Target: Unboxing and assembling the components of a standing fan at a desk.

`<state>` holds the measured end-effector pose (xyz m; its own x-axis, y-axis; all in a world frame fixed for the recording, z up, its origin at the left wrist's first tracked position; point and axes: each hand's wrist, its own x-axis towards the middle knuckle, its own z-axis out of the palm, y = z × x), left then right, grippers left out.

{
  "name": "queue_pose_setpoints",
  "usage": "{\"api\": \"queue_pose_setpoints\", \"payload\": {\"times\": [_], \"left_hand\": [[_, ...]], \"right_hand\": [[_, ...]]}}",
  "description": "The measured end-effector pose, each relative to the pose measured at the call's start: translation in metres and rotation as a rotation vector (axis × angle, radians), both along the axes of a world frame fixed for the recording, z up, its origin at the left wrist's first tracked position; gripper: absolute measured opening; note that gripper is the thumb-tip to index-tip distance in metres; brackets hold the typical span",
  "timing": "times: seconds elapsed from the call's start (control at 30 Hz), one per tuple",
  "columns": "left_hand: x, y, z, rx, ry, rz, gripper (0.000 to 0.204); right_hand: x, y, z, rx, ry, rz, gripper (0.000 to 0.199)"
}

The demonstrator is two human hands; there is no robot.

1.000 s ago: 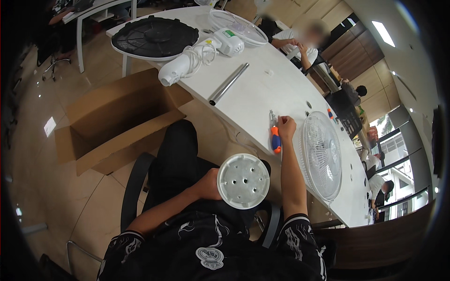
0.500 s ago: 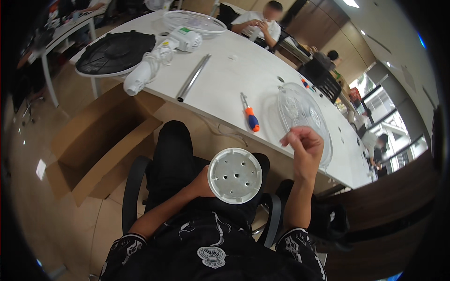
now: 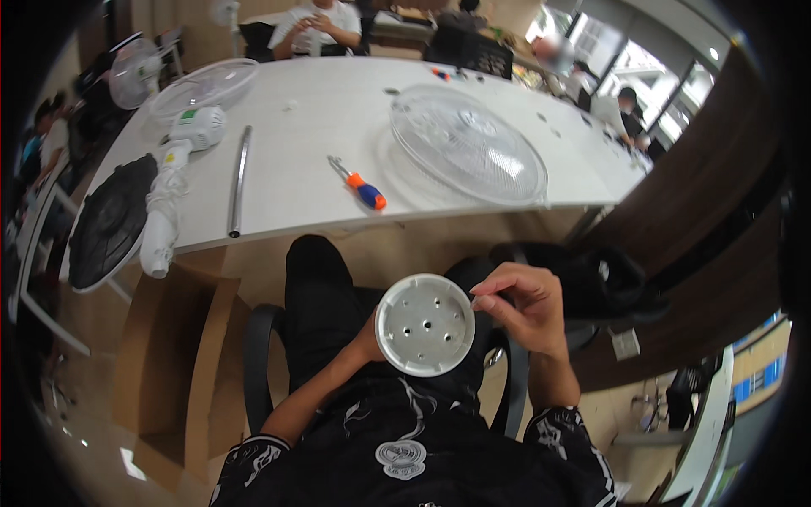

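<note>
A round white plastic part [image 3: 425, 348] with a raised rim and several holes in its flat face is held over my lap. My left hand [image 3: 367, 342] grips it from the left side, its fingers mostly hidden behind the part. By the right rim, my right hand [image 3: 528, 306] is closed in a pinch of thumb and forefinger. Something tiny and pale may sit at the fingertips, too small to make out. On the table beyond lies a screwdriver [image 3: 366, 191] with an orange and blue handle.
On the white table [image 3: 296, 152] are a chrome tube [image 3: 241, 182], a white fan motor with stem [image 3: 198, 127], a clear fan guard [image 3: 473, 144] and a second guard [image 3: 207, 89]. A black round base [image 3: 114, 224] lies at left. An open cardboard box [image 3: 169, 363] stands below. A person sits opposite.
My right hand has come down and left from the table's edge to the white part's rim. The view has turned rightward. My left hand keeps its grip.
</note>
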<state>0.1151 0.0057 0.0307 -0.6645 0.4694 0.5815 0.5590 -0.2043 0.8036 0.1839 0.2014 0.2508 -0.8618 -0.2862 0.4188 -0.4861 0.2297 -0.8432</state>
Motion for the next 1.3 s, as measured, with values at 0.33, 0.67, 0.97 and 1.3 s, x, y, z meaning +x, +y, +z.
{"api": "queue_pose_setpoints", "payload": {"times": [0.33, 0.67, 0.97, 1.3], "left_hand": [[-0.013, 0.022, 0.015, 0.034, -0.031, -0.223, 0.069], [-0.017, 0.041, 0.015, 0.047, -0.048, -0.321, 0.067], [-0.014, 0.038, 0.013, 0.060, -0.060, -0.296, 0.066], [-0.002, 0.022, 0.002, 0.078, -0.081, -0.176, 0.064]], "right_hand": [[0.027, -0.004, 0.000, 0.182, 0.130, -0.245, 0.016], [0.040, -0.001, 0.009, 0.301, 0.091, -0.393, 0.018], [0.042, -0.009, 0.007, 0.459, 0.208, -0.443, 0.015], [0.037, -0.013, 0.009, 0.447, 0.141, -0.288, 0.010]]}}
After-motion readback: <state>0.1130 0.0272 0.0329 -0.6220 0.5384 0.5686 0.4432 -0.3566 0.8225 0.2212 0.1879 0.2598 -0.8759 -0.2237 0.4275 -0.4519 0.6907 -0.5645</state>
